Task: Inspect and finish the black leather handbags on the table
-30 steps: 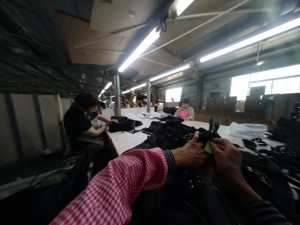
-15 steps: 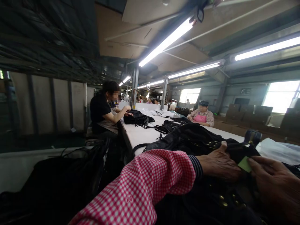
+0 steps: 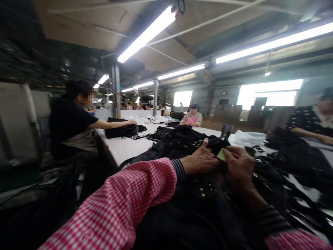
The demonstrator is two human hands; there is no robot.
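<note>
A black studded bag point(image 3: 197, 205) lies in front of me on the white table point(image 3: 122, 149). My left hand point(image 3: 201, 161), in a red-checked sleeve, is closed on the bag's black strap near its top. My right hand point(image 3: 240, 168) is closed beside it, pinching a small green tag point(image 3: 222, 154) against the strap. A dark metal buckle point(image 3: 225, 131) sticks up just behind both hands.
A seated person in black point(image 3: 70, 121) reaches to a black bag point(image 3: 122, 131) at the left. Another person in pink point(image 3: 191, 118) sits at the far end, and a third person's arm point(image 3: 316, 133) is at the right. Clear plastic bags point(image 3: 247, 137) and black straps point(image 3: 281, 163) lie on the right.
The view swung left and then back right, so a person at the right edge came into view. Both hands stay on the strap and green tag.
</note>
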